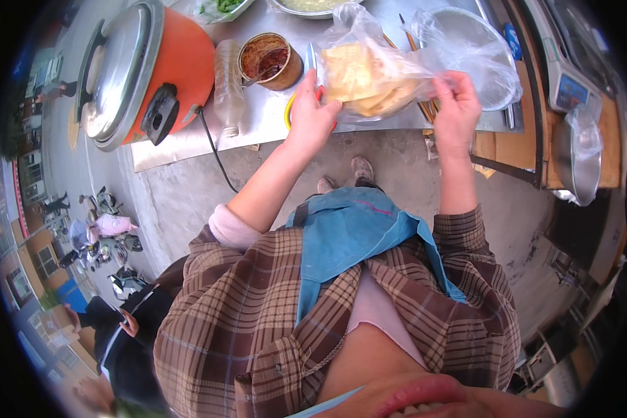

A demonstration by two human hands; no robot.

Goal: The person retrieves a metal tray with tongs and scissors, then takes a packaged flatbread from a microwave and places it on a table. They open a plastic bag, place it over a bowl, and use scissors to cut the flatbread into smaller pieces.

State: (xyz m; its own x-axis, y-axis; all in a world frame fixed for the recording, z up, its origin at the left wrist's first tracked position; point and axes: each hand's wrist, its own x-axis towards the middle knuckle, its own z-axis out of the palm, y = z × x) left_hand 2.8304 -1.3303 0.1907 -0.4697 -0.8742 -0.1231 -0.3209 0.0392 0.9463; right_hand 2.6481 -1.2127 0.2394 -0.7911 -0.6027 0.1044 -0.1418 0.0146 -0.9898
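Observation:
A clear plastic bag with flat, tan, bread-like pieces in it is at the table's near edge. My right hand pinches the right end of the bag's thin plastic between thumb and fingers. At the bag's left side is my left hand, its thumb spread away from the extended fingers and nothing visibly held. Partly hidden under that hand lie yellow and red handles, perhaps of scissors. Left of it stands a tin of dark red sauce with a spoon in it.
A large orange cooker with a metal lid stands at the left, its black cord hanging over the edge. Beside it lies a clear bottle. A plastic-covered bowl sits at the right, before a scale. Another person is at lower left.

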